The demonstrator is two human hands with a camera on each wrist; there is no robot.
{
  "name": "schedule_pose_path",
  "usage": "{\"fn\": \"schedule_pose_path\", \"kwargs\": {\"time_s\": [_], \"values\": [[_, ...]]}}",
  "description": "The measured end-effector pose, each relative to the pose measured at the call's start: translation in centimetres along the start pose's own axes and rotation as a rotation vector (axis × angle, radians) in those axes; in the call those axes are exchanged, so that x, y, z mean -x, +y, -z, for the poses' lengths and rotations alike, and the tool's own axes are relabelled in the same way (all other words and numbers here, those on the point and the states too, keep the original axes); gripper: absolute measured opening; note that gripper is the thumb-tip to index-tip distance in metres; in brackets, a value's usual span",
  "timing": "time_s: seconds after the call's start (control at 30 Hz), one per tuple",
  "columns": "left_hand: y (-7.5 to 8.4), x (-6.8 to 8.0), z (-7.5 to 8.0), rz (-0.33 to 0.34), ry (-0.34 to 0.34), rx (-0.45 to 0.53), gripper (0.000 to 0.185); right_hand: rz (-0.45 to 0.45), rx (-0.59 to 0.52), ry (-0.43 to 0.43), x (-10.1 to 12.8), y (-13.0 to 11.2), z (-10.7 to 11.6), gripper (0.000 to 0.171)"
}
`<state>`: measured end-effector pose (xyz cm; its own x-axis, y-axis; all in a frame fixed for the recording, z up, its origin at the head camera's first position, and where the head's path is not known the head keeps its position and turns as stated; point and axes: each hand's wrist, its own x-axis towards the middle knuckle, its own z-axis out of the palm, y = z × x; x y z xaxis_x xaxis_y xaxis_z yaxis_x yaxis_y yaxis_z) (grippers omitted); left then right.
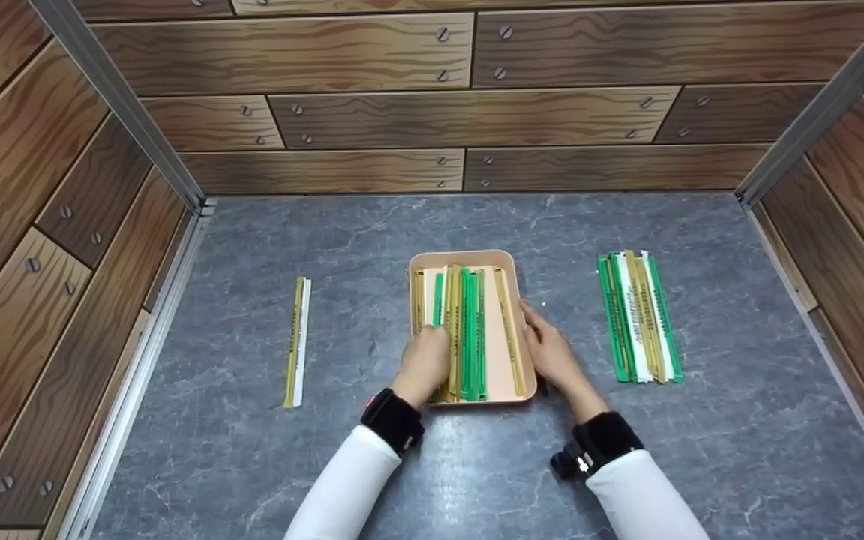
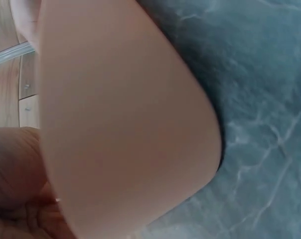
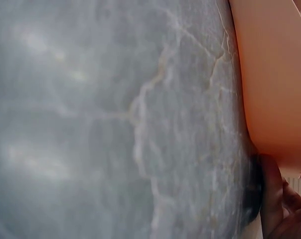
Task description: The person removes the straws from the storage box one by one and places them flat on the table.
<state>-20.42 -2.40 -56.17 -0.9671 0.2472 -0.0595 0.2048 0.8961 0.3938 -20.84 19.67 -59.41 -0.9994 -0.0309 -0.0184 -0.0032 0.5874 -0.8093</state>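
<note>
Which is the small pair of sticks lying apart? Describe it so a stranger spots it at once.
On the grey marble table, look left of the peach tray. The lone pair is one yellow and one white stick, side by side; the right-hand pile has many.

one tray (image 1: 469, 259), two strips (image 1: 297, 341) at left, two hands (image 1: 422, 364)

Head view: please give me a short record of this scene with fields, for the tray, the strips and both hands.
tray: peach tray at the middle of the grey table
tray contents: green, olive and white strips
left hand: over the tray's near left part, on the strips; grip unclear
right hand: against the tray's right rim
left pile: two strips
right pile: bundle of strips
</note>
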Motion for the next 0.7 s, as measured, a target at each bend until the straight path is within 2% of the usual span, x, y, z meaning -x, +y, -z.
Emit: {"fn": "schedule_pose_path", "kwargs": {"time_s": [0.27,0.4,0.57,0.7], "values": [[-0.05,-0.26,-0.33,-0.026,0.064,-0.106,0.012,0.002,-0.004,-0.014,-0.01,-0.02,-0.08,0.049],[0.01,-0.29,-0.32,-0.018,0.053,-0.115,0.013,0.019,0.003,0.002,-0.05,0.10,-0.13,0.048],[0.22,-0.36,-0.45,0.023,0.008,-0.131,0.023,0.027,0.011,0.014,-0.02,0.23,-0.12,0.048],[0.30,-0.37,-0.60,0.031,0.015,-0.146,0.023,0.024,0.005,0.018,0.05,0.23,-0.11,0.048]]}}
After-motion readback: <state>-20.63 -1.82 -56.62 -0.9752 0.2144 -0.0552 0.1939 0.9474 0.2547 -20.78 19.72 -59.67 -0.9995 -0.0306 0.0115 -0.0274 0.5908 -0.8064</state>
